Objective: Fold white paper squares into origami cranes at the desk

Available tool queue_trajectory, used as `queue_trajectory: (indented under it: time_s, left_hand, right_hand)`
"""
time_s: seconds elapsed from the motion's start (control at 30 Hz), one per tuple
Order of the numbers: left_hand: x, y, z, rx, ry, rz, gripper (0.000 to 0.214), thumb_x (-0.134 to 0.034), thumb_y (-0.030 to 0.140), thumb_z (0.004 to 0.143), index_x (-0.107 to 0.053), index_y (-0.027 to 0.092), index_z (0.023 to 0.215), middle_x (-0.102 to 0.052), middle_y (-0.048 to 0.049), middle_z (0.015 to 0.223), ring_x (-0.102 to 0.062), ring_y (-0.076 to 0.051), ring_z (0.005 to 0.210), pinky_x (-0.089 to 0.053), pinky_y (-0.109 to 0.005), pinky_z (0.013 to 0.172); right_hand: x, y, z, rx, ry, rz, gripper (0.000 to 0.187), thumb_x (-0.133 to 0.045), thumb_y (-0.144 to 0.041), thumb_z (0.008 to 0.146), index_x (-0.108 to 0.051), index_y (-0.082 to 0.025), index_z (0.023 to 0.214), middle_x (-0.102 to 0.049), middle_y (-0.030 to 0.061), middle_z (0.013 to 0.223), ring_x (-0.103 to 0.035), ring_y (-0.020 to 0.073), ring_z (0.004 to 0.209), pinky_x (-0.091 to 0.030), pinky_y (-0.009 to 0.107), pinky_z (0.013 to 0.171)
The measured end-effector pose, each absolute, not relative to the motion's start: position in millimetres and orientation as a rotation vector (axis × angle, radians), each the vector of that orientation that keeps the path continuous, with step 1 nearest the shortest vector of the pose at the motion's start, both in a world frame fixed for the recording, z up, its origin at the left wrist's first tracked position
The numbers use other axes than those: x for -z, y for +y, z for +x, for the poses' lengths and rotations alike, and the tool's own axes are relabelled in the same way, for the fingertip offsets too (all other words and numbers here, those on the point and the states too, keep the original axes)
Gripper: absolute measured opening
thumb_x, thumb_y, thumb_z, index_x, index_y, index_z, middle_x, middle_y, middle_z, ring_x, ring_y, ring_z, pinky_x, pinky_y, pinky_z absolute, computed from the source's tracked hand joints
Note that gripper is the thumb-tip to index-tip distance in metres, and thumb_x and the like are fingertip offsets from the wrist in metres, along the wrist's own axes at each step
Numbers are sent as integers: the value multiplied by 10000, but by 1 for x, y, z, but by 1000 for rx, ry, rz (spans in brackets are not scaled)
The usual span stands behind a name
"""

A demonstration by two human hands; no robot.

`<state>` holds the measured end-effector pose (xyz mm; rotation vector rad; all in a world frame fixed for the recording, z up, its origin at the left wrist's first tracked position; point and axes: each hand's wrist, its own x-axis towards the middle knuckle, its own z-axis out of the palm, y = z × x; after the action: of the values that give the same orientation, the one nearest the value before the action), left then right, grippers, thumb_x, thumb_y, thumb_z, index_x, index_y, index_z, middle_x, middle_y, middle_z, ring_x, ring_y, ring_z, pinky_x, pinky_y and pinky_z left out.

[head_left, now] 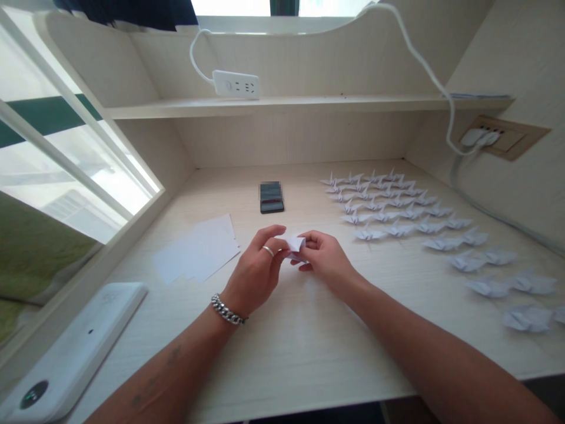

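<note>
A small piece of folded white paper (296, 244) is pinched between both hands above the middle of the desk. My left hand (260, 265), with a ring and a chain bracelet, grips its left side. The fingers of my right hand (325, 257) are closed on its right side and hide part of the folds. Left of my left hand lie several loose sheets of white paper (200, 250). Rows of folded white paper cranes (392, 203) stand on the right side of the desk.
A dark phone (271, 197) lies beyond my hands. At the left edge is a long white device (75, 353). On the shelf (300, 105) rests a white power strip (236, 84). A white cable (419, 56) runs down to the wall socket (507, 138) at the right.
</note>
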<state>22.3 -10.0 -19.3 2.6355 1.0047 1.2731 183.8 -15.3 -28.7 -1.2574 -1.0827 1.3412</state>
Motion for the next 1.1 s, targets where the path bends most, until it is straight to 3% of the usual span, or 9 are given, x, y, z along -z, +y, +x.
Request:
queue_trajectory:
  time_s: [0.13, 0.23, 0.33, 0.6, 0.73, 0.87, 1.1]
  left_hand:
    - [21, -11, 24, -1256, 1050, 2544, 222, -614, 182, 840, -561, 160, 1054, -584, -148, 1224, -569, -230, 1148, -510, -396, 944]
    - [25, -12, 26, -1175, 1130, 2344, 373, -632, 212, 820, -539, 163, 1178, -630, -124, 1186, -637, -211, 1034, -551, -354, 878]
    - [27, -12, 27, -1139, 1150, 2148, 395, -598, 200, 833, -534, 172, 1222, -672, -89, 1117, -672, -178, 935, -553, -318, 864]
    - [21, -14, 28, -1204, 1325, 2087, 340, -499, 87, 809, -646, 187, 1099, -714, -36, 910, -630, -120, 672, -526, -241, 670]
    - [19, -14, 28, -1170, 1400, 2112, 312, -545, 109, 784, -676, 186, 1055, -724, -35, 908, -617, -119, 637, -520, -248, 673]
    - [17, -16, 28, -1110, 1441, 2150, 241, -588, 167, 783, -696, 185, 998, -732, -30, 887, -636, -133, 657, -523, -258, 704]
    - [19, -17, 28, -1150, 1422, 2124, 195, -554, 191, 834, -706, 197, 956, -738, -23, 871, -652, -137, 670, -538, -257, 717]
  right_hand:
    - [28, -17, 182, -1268, -1054, -1199, 172, -615, -199, 687, -588, -194, 857, -689, -10, 723, -661, 144, 646, -513, 235, 545]
    - [29, -17, 180, -1277, -1064, -1132, 172, -631, -217, 688, -589, -194, 853, -679, -21, 692, -644, 136, 651, -538, 262, 603]
    - [31, -17, 178, -1289, -1081, -1130, 162, -620, -218, 694, -593, -188, 851, -661, -24, 671, -630, 131, 642, -543, 278, 633]
    - [38, -19, 177, -944, -1402, -1326, 129, -588, -256, 747, -591, -196, 861, -674, 16, 756, -643, 169, 706, -505, 290, 644]
    - [35, -24, 176, -607, -1513, -1417, 276, -613, -279, 762, -571, -204, 1025, -682, 48, 907, -638, 186, 775, -500, 304, 668]
    - [30, -30, 174, -281, -1695, -1361, 268, -571, -202, 794, -614, -223, 1058, -658, 66, 1031, -613, 206, 904, -493, 316, 747]
    - [28, -30, 177, -339, -1720, -1384, 216, -523, -151, 820, -669, -233, 956, -709, 27, 934, -643, 177, 811, -483, 282, 758]
